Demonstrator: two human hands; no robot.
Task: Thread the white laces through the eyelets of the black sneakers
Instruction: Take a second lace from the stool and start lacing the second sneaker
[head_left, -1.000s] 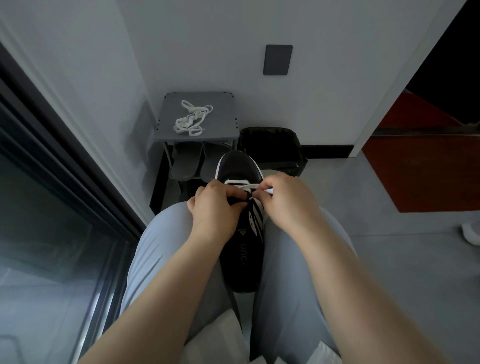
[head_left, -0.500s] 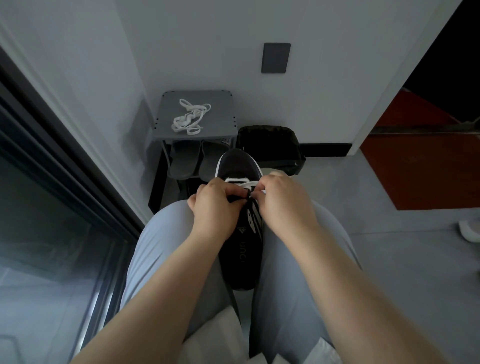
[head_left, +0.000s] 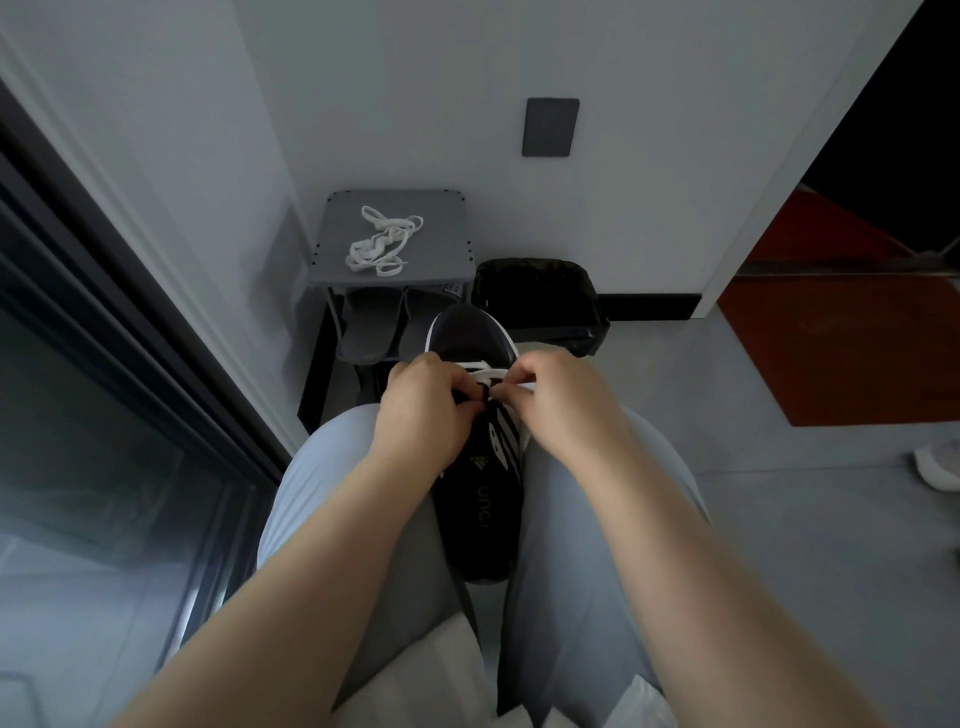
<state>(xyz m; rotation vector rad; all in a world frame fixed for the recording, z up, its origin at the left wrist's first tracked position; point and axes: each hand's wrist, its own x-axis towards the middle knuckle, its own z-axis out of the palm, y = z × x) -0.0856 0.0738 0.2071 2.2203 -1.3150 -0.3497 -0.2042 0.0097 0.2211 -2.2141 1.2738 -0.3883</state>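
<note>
Above the sneaker (head_left: 478, 467), the right hand (head_left: 558, 400) pinches the lace (head_left: 485, 375); the left hand (head_left: 423, 410) pins the upper. Loose pinching risks missing an eyelet.

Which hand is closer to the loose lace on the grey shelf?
Left. The left hand sits almost directly below the loose lace; the right hand is farther, off toward the bin side.

Both bare forearms are reaching forward over the lap, converging. The left hand (head_left: 423, 410) is curling its fingers inward, while the right hand (head_left: 558, 405) is pinching thumb against fingertips.
</note>
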